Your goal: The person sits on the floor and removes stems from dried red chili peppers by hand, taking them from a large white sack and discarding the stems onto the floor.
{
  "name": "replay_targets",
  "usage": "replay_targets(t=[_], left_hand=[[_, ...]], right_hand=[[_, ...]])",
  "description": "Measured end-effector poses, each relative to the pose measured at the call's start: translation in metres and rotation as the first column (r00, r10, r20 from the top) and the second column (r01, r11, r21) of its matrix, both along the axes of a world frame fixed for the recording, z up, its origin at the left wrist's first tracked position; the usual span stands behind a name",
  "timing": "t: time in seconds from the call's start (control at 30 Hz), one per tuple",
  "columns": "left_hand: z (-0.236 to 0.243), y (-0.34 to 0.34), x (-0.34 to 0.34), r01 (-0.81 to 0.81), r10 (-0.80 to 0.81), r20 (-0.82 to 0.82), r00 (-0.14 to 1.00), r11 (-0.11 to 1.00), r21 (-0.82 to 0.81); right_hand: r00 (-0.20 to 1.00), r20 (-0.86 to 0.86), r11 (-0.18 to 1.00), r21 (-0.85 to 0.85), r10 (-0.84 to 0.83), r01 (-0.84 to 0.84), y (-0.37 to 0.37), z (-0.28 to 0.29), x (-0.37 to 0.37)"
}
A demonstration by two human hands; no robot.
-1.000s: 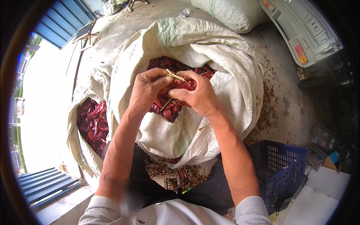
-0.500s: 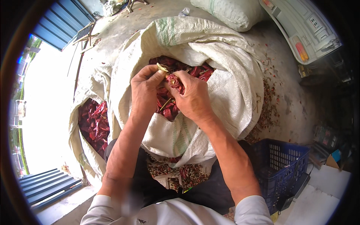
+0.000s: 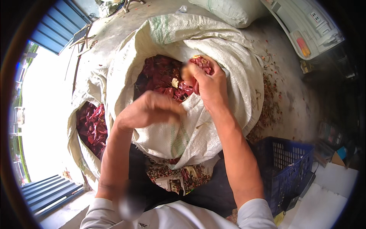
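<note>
A big white woven sack (image 3: pixel 206 129), its rim folded outward, stands in front of me with dried red chili peppers (image 3: pixel 158 76) inside. My right hand (image 3: pixel 211 82) is closed around a dried red chili pepper (image 3: pixel 202 64) above the right side of the sack's mouth. Over the near rim my left hand (image 3: pixel 150 108) is blurred by motion, and its fingers cannot be made out clearly. A small pale, crumpled piece (image 3: pixel 175 82) shows against the peppers between the two hands.
To the left leans a second sack (image 3: pixel 82 147) of red peppers. A blue plastic crate (image 3: pixel 288 168) stands at my right. Stems and scraps (image 3: pixel 270 99) litter the floor. Farther back are a full white sack (image 3: pixel 232 11) and a vehicle's rear (image 3: pixel 305 23).
My hands were together over the sack's mouth, the left pinching a pale piece. Now the left has swung down toward me, and the right has moved right and up with the pepper.
</note>
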State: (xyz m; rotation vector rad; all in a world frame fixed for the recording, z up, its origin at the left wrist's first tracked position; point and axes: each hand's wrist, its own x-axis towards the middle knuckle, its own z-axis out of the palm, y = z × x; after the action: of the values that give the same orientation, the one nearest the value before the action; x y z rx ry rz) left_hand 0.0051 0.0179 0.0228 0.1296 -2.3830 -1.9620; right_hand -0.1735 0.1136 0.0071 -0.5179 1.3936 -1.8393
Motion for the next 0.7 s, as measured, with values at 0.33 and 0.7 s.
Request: replay_targets(t=[0.33,0.7], left_hand=[[-0.047,-0.034,-0.005,-0.105,0.568,0.158,0.808,0.402,-0.910],[-0.030,-0.032,0.005,-0.602,0.681,0.137,0.720,0.710,-0.366]], right_hand=[[0.999,-0.021,0.999,-0.006,0.041,-0.041,-0.012,-0.011,0.003],[0.658,-0.753,0.986,0.119,0.016,0.113,-0.006,-0.008,0.011]])
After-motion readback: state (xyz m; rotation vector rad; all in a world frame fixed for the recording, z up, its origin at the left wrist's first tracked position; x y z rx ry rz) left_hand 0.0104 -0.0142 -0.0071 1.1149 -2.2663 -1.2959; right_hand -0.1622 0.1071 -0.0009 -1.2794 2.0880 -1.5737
